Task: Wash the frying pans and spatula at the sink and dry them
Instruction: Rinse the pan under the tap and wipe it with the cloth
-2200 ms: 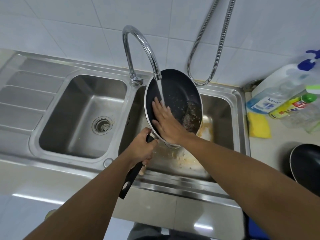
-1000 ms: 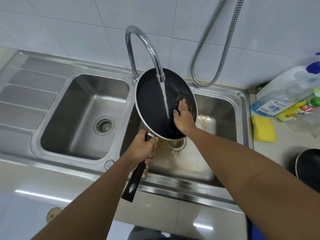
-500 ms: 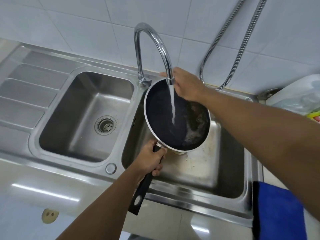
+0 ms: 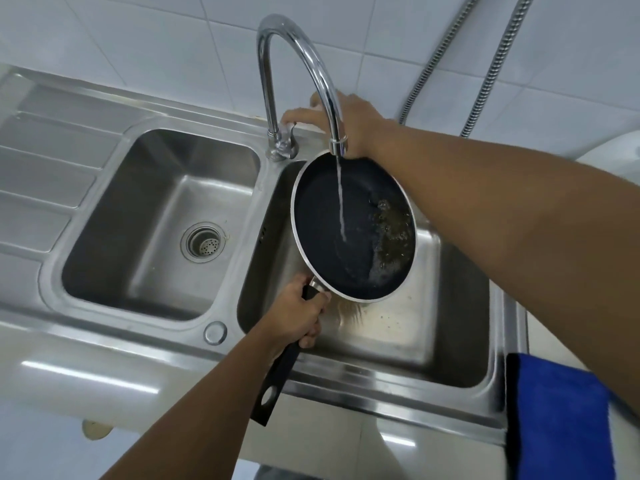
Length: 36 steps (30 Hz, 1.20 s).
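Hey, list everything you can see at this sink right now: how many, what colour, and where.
Black round frying pan with silver rim: one, black, tilted over the right basin under the water stream.
Greasy residue: one patch, brownish, inside the pan's right side.
Chrome gooseneck tap: one, silver, behind the divide between basins, running.
Stainless steel double sink: one, silver, draining board on its left.
Round drain strainer: one, silver, left basin floor.
Ribbed metal hose: one, silver, on the white tiled wall, upper right.
Blue cloth: one, blue, lower right, beside the sink.
Left hand: one, gripping the pan's black handle.
Right hand: one, behind the tap spout, fingers on its lever.
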{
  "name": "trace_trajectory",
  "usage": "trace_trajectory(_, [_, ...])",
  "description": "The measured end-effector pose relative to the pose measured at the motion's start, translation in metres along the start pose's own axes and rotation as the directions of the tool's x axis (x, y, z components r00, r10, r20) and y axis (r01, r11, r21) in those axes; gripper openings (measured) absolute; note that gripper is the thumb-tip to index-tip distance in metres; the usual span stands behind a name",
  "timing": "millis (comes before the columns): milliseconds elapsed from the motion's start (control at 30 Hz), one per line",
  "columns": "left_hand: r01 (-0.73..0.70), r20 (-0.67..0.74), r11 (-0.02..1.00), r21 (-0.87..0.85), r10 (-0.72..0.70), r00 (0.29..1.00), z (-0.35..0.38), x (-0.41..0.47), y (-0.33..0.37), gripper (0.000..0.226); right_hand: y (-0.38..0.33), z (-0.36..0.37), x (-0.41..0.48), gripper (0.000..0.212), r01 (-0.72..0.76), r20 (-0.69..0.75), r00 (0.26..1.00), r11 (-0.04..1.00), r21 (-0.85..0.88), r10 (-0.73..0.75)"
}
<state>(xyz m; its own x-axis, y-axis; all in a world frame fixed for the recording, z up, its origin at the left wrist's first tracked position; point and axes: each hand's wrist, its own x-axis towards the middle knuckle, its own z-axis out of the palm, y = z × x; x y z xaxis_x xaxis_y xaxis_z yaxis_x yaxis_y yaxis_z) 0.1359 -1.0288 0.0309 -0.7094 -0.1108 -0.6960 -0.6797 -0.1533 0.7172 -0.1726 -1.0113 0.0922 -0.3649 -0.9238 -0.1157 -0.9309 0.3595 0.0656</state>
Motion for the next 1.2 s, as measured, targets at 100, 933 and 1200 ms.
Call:
trace_trajectory(100, [-0.026, -0.029, 0.997, 0.071, 0.028, 0.999, 0.003, -0.003, 0.001, 0.018, 0.013, 0.005, -0.026, 0.065, -0.119, -0.061, 0.991, 0.992, 0.044, 0.121])
trace_trajectory(933, [-0.193, -0.053, 0.573, 0.796, 0.384, 0.922, 0.073, -0.066, 0.042, 0.021, -0.128, 0.11, -0.374, 0.075, -0.474, 0.385, 0.842, 0.859, 0.194, 0.378])
trace_trajectory(1200, [-0.124, -0.069, 0.67, 0.732, 0.254, 0.965, 0.093, -0.064, 0.031, 0.015, -0.155, 0.137, -0.458, 0.069, -0.862, 0.147, 0.504, 0.488, 0.135, 0.851])
